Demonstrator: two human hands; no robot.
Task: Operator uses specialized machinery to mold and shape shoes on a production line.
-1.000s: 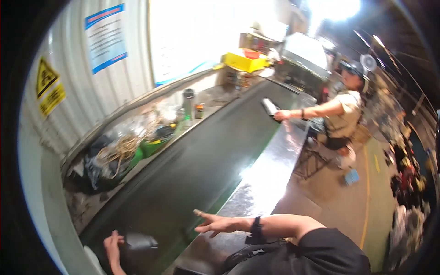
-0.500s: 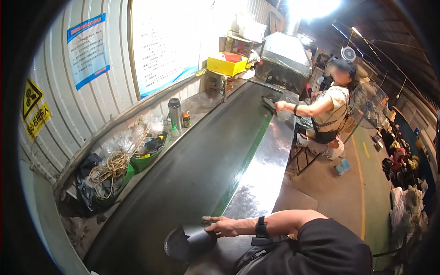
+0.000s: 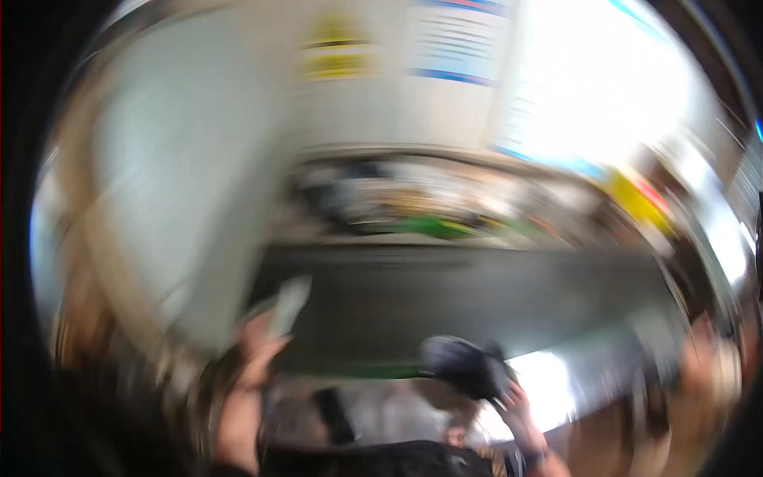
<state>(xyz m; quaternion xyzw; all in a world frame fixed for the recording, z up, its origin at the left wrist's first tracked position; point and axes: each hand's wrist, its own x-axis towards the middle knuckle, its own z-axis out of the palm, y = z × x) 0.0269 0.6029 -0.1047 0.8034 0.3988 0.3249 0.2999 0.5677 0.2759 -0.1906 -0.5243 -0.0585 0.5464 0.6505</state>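
The picture is blurred by motion. At the left end of the dark belt [image 3: 381, 318], my left hand [image 3: 258, 350] is closed on a pale flat strip [image 3: 292, 304] that points up and away. My right hand [image 3: 517, 404], on the right, grips the edge of a dark, curved, glossy piece [image 3: 459, 364] at the belt's near side. Its exact kind is not clear. Between my hands, near my body, a black rectangular thing [image 3: 334, 415] rests on the shiny metal surface [image 3: 548, 381].
Behind the belt sits a green container [image 3: 433, 226] among heaped bags. A yellow box [image 3: 640, 199] stands at the far right. A pale wall panel [image 3: 183, 159] rises at the left. Another person's arm [image 3: 703, 358] is smeared at the right edge.
My view has swung left, so the belt now runs across the picture. My left hand has come into view with the pale strip. My right hand still has the dark piece.
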